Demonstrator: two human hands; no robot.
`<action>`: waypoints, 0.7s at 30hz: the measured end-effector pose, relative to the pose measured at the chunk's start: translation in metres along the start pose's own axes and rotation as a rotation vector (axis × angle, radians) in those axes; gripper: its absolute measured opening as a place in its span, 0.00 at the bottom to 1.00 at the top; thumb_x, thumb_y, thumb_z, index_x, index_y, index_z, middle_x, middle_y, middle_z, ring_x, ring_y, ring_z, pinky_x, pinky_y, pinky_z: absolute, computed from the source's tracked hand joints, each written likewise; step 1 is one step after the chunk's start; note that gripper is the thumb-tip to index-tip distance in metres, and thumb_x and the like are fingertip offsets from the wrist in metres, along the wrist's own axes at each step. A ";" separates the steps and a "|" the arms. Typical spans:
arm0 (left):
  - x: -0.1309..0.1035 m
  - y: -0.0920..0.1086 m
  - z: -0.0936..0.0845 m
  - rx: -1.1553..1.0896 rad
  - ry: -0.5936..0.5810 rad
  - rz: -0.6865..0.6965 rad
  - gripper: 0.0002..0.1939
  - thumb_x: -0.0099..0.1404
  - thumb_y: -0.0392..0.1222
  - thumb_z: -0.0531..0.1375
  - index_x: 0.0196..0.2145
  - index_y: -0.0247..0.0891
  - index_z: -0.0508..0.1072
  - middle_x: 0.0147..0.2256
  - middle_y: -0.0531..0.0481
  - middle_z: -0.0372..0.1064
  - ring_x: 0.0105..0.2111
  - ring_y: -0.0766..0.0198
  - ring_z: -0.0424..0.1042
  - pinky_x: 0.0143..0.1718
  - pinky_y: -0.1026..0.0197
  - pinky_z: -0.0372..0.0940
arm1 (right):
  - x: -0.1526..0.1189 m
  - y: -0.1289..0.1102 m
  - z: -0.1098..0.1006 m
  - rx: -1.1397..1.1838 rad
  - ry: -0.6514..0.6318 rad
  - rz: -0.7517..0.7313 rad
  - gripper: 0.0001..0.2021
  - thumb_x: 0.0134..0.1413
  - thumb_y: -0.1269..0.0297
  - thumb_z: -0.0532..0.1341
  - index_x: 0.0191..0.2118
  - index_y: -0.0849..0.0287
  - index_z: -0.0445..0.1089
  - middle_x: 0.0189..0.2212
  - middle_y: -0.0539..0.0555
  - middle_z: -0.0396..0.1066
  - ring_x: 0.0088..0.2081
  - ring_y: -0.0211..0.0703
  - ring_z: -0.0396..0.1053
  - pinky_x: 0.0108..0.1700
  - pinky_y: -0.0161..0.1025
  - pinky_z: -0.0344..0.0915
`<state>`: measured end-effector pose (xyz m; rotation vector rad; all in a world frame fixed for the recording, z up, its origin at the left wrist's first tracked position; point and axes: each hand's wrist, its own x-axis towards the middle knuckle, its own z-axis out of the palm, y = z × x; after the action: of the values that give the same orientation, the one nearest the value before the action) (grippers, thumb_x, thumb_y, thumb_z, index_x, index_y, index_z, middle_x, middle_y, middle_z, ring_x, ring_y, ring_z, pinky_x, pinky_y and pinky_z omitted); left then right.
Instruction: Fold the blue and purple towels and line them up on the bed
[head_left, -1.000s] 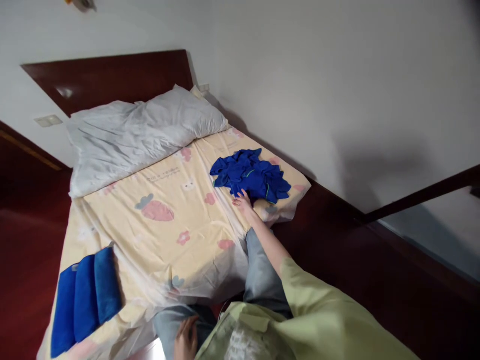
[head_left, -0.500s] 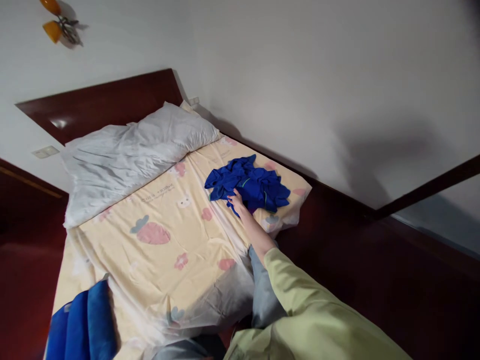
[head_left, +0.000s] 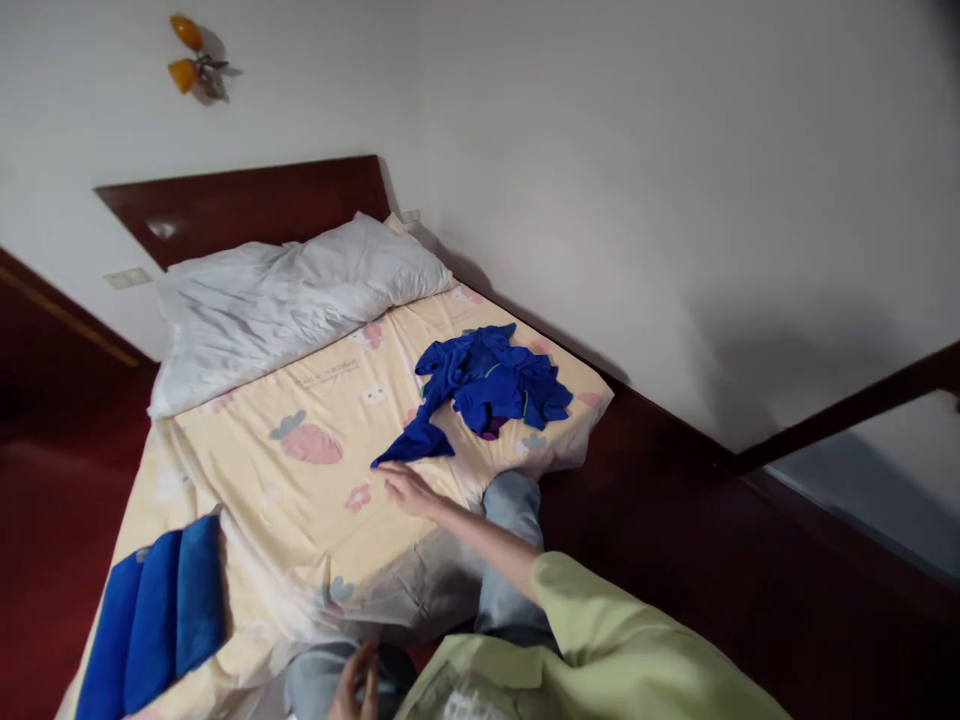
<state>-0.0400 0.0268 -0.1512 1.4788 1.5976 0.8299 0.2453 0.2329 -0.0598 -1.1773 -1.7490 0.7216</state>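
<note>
A crumpled pile of blue clothing point(head_left: 499, 375) lies on the right part of the bed point(head_left: 311, 500). One blue corner stretches from it toward the middle of the mattress, and my right hand point(head_left: 405, 487) pinches its tip. Something purple shows under the pile's front edge. My left hand point(head_left: 355, 688) is low at the bottom edge, in front of my knee and away from the cloth; its fingers are blurred. Folded blue items point(head_left: 154, 610) lie side by side on the bed's near left corner.
A white pillow point(head_left: 300, 300) spans the head of the bed, below a dark red headboard point(head_left: 255, 205). A wall point(head_left: 637, 180) runs along the right side. My knees are against the bed's near edge.
My right hand has moved left and nearer, drawing a corner of blue cloth out of the pile. My left hand has come into view at the bottom. The view has shifted slightly.
</note>
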 end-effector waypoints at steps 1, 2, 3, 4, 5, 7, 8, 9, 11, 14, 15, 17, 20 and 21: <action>0.003 0.005 -0.002 -0.016 0.024 -0.030 0.18 0.57 0.61 0.61 0.43 0.58 0.79 0.43 0.52 0.81 0.43 0.42 0.82 0.45 0.42 0.78 | -0.015 -0.010 0.026 -0.001 -0.068 -0.011 0.26 0.65 0.58 0.49 0.64 0.28 0.66 0.62 0.39 0.71 0.65 0.52 0.68 0.65 0.56 0.65; 0.007 0.011 -0.004 -0.041 0.058 -0.042 0.23 0.59 0.61 0.61 0.48 0.51 0.78 0.46 0.47 0.80 0.46 0.43 0.81 0.47 0.43 0.77 | -0.032 -0.019 0.050 0.004 -0.095 -0.002 0.27 0.65 0.57 0.49 0.65 0.25 0.64 0.63 0.36 0.70 0.64 0.51 0.68 0.65 0.56 0.65; 0.011 0.017 -0.005 -0.059 0.128 -0.045 0.27 0.60 0.62 0.60 0.53 0.46 0.75 0.49 0.42 0.78 0.48 0.44 0.80 0.47 0.44 0.77 | -0.049 -0.029 0.074 0.008 -0.130 0.011 0.27 0.65 0.56 0.49 0.66 0.23 0.62 0.63 0.35 0.70 0.63 0.51 0.69 0.65 0.55 0.66; 0.015 0.022 -0.007 -0.075 0.185 -0.035 0.31 0.61 0.61 0.60 0.56 0.41 0.72 0.54 0.37 0.75 0.50 0.45 0.79 0.47 0.46 0.78 | -0.067 -0.038 0.095 0.013 -0.157 0.027 0.28 0.65 0.55 0.49 0.67 0.23 0.61 0.63 0.34 0.69 0.63 0.50 0.69 0.65 0.55 0.66; 0.019 0.026 -0.009 -0.085 0.225 -0.011 0.34 0.61 0.60 0.60 0.60 0.38 0.69 0.58 0.33 0.70 0.53 0.45 0.77 0.47 0.48 0.77 | -0.084 -0.047 0.113 0.017 -0.184 0.041 0.28 0.65 0.55 0.49 0.67 0.24 0.61 0.64 0.34 0.69 0.63 0.50 0.69 0.65 0.54 0.65; 0.025 0.030 -0.013 -0.032 0.312 0.061 0.37 0.60 0.56 0.61 0.62 0.33 0.66 0.61 0.29 0.66 0.55 0.44 0.74 0.46 0.48 0.77 | -0.115 -0.064 0.140 0.041 -0.239 0.059 0.27 0.65 0.56 0.50 0.67 0.27 0.62 0.65 0.35 0.68 0.64 0.50 0.68 0.67 0.52 0.63; 0.028 0.031 -0.015 0.012 0.311 0.109 0.35 0.61 0.52 0.61 0.62 0.32 0.67 0.62 0.29 0.65 0.57 0.44 0.72 0.49 0.46 0.76 | -0.127 -0.070 0.150 0.066 -0.261 0.064 0.27 0.65 0.57 0.50 0.67 0.29 0.64 0.65 0.37 0.68 0.65 0.50 0.67 0.69 0.51 0.62; 0.030 0.030 -0.016 0.052 0.290 0.155 0.32 0.61 0.47 0.60 0.61 0.32 0.68 0.63 0.30 0.63 0.60 0.45 0.70 0.55 0.44 0.73 | -0.137 -0.075 0.156 0.102 -0.279 0.072 0.26 0.64 0.59 0.51 0.66 0.32 0.66 0.65 0.39 0.68 0.65 0.51 0.66 0.70 0.51 0.60; 0.034 0.028 -0.017 0.104 0.215 0.197 0.26 0.61 0.41 0.58 0.57 0.35 0.73 0.63 0.34 0.65 0.62 0.46 0.67 0.63 0.42 0.65 | -0.151 -0.078 0.161 0.211 -0.272 0.139 0.24 0.62 0.61 0.53 0.61 0.39 0.72 0.63 0.44 0.71 0.65 0.53 0.67 0.70 0.52 0.60; 0.039 0.025 -0.013 0.098 0.076 0.153 0.14 0.63 0.39 0.58 0.45 0.40 0.79 0.54 0.39 0.74 0.57 0.48 0.71 0.62 0.47 0.65 | -0.159 -0.061 0.152 0.483 -0.082 0.514 0.14 0.56 0.59 0.60 0.46 0.51 0.78 0.51 0.54 0.79 0.56 0.54 0.74 0.62 0.51 0.68; 0.041 0.024 -0.010 0.067 0.057 0.123 0.11 0.64 0.41 0.59 0.41 0.40 0.79 0.51 0.39 0.76 0.52 0.47 0.74 0.59 0.48 0.67 | -0.161 -0.051 0.145 0.553 0.006 0.666 0.13 0.54 0.57 0.61 0.42 0.55 0.77 0.46 0.56 0.80 0.51 0.53 0.75 0.57 0.50 0.72; 0.043 0.022 -0.003 -0.041 0.092 0.043 0.09 0.65 0.45 0.61 0.38 0.39 0.79 0.43 0.39 0.78 0.44 0.48 0.76 0.51 0.50 0.70 | -0.164 -0.030 0.129 0.606 0.123 0.881 0.13 0.52 0.54 0.63 0.39 0.57 0.74 0.41 0.58 0.79 0.43 0.50 0.77 0.46 0.45 0.75; 0.044 0.016 0.008 -0.306 0.247 -0.108 0.16 0.63 0.54 0.65 0.36 0.37 0.78 0.36 0.40 0.77 0.36 0.51 0.75 0.42 0.51 0.72 | -0.171 -0.004 0.106 0.682 0.155 1.045 0.15 0.53 0.52 0.64 0.41 0.57 0.70 0.40 0.58 0.78 0.40 0.48 0.77 0.39 0.43 0.76; 0.044 0.013 0.011 -0.397 0.290 -0.141 0.19 0.62 0.58 0.65 0.36 0.37 0.77 0.35 0.41 0.76 0.34 0.52 0.75 0.40 0.52 0.72 | -0.173 0.000 0.101 0.755 0.162 1.101 0.15 0.53 0.52 0.65 0.42 0.56 0.70 0.41 0.58 0.77 0.41 0.48 0.78 0.39 0.43 0.76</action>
<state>-0.0240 0.0712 -0.1499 0.9882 1.6044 1.2387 0.1830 0.0743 -0.1643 -1.5016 -0.4383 1.6654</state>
